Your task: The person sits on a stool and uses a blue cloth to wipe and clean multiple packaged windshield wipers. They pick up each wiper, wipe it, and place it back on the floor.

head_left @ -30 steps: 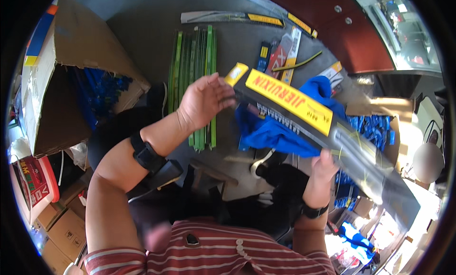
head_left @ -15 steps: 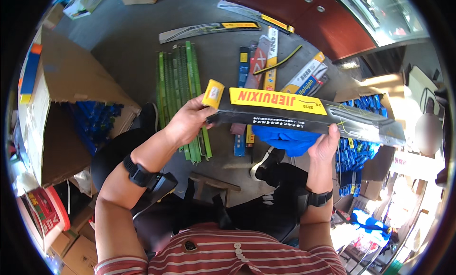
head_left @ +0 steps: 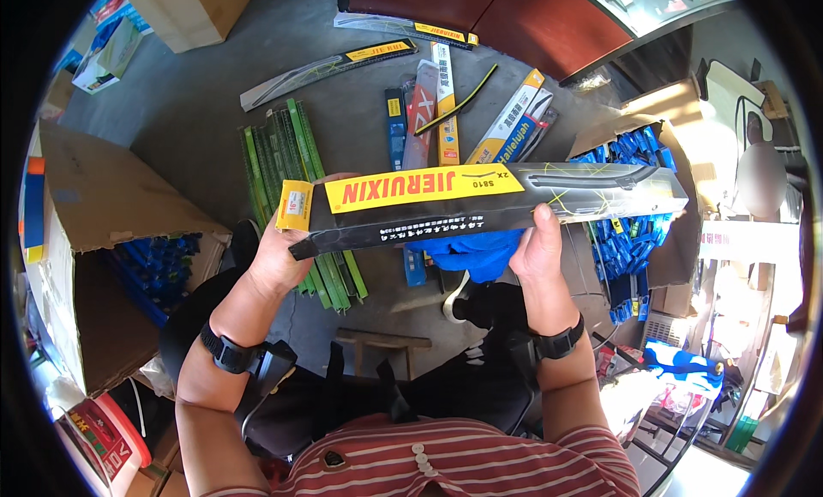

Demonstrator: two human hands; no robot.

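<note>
I hold a long black and yellow wiper blade box (head_left: 446, 207) crosswise in front of me, with blades pictured on its side. My left hand (head_left: 281, 255) grips its left end, where a yellow end flap (head_left: 296, 204) stands out and a small black flap hangs below. Under the box, toward its right part, my right hand (head_left: 538, 246) supports it, thumb up against the front face. The fingers of both hands are partly hidden behind the box. A bunched blue cloth or bag (head_left: 480, 255) shows just below the box, beside my right hand.
Green strips (head_left: 287, 150) lie bundled on the floor, near more wiper packages (head_left: 334, 68) and a loose curved blade (head_left: 459, 101). Cardboard boxes with blue packets stand left (head_left: 116, 180) and right (head_left: 677, 248). A low wooden stool (head_left: 381, 338) sits between my legs; a red cabinet (head_left: 549, 25) is beyond.
The box has moved left in view and come closer to level, its right end raised. My left hand has shifted from beside the yellow flap to beneath that end. The whole view has shifted too.
</note>
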